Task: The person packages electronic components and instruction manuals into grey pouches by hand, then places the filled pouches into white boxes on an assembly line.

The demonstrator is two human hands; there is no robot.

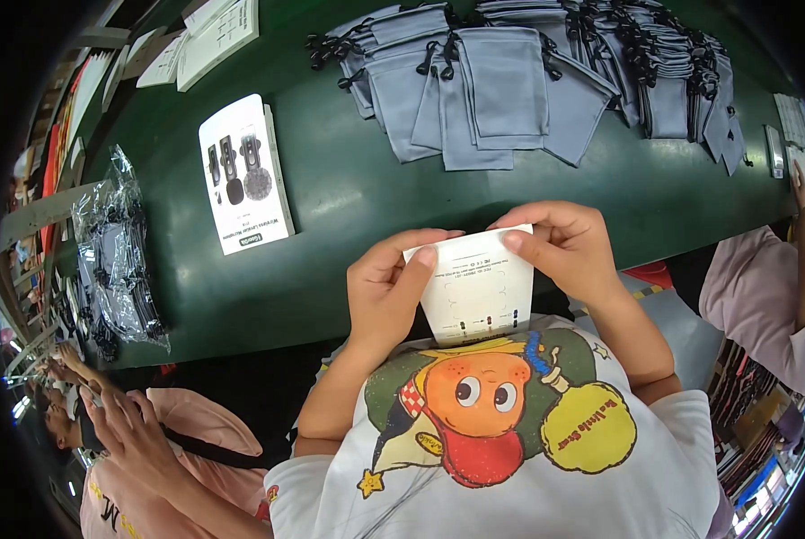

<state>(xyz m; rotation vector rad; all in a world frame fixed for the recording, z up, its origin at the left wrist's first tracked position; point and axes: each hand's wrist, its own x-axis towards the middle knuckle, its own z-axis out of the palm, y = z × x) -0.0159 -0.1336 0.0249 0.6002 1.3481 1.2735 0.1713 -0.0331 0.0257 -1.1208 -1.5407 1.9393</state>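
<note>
A white printed card, perhaps a small flat box, is held up in front of my chest at the table's near edge. It bears small print, thin bracket lines and little coloured marks. My left hand pinches its upper left corner with thumb and fingers. At the upper right corner my right hand grips it the same way, the thumb lying on the printed face. The fingers behind the card are partly hidden.
On the green table lies a white pack with pictures of black microphones. Grey drawstring pouches are piled at the back. Clear-wrapped black items lie left, white booklets far left. People sit on both sides.
</note>
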